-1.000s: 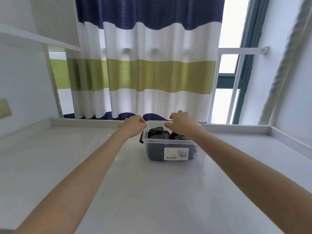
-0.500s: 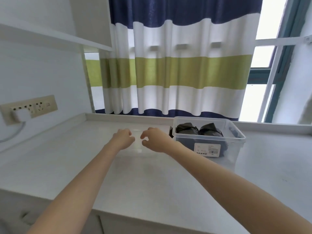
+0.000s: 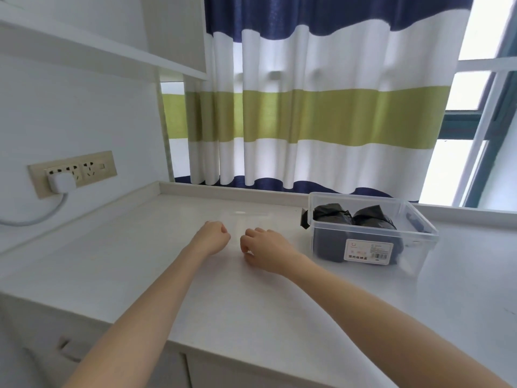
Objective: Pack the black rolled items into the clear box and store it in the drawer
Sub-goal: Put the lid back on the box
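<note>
Now, your left hand [image 3: 211, 240] and right hand [image 3: 262, 249] sit side by side on counter [image 3: 140, 261], fingers curled, at near edge of clear lid [image 3: 247, 219] lying flat. Lid too transparent, can't tell if either hand pinches it. Box [image 3: 372, 236] open, well right of hands, near curtain [image 3: 307, 113]. Two black rolls [image 3: 331, 215] inside, side by side, above dark layer. White label on front wall. Black latch on left end.
</note>
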